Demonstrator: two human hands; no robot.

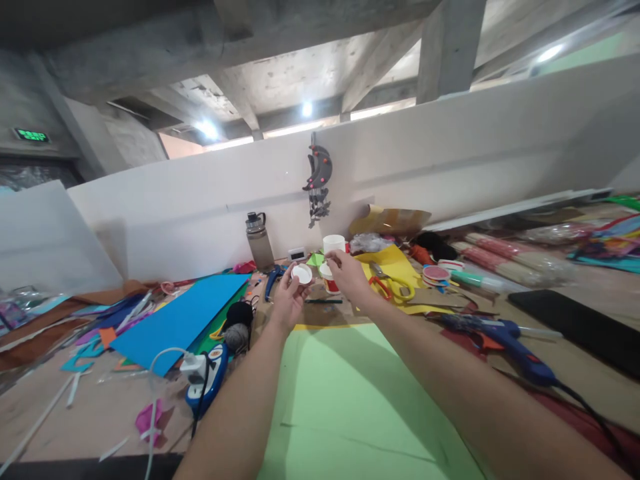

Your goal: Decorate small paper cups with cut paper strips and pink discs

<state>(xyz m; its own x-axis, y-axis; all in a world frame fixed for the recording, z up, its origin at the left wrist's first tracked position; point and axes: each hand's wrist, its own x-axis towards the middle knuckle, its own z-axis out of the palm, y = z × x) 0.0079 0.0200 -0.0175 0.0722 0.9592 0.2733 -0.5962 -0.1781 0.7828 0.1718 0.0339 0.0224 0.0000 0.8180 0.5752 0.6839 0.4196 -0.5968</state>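
Observation:
My left hand [291, 293] grips a small round white lid-like piece [302, 274] between thumb and fingers, its pale face turned up toward me. Just to the right, my right hand [349, 272] has its thumb and fingertips drawn together over a small white tub with a red lower part [329, 275]. Whether these fingertips pinch something or touch the tub's rim, I cannot tell. Behind them stands a taller white cup [333, 244]. Below both hands lies a light green sheet [360, 393] with faint pencil lines.
Yellow-handled scissors [400, 288] lie on yellow sheets at the right, beyond a blue glue gun [520, 347]. A black slab [575, 327] rests farther right. On the left are blue card [185, 317], a power strip [210, 380] with a cable, and a grey bottle [259, 241].

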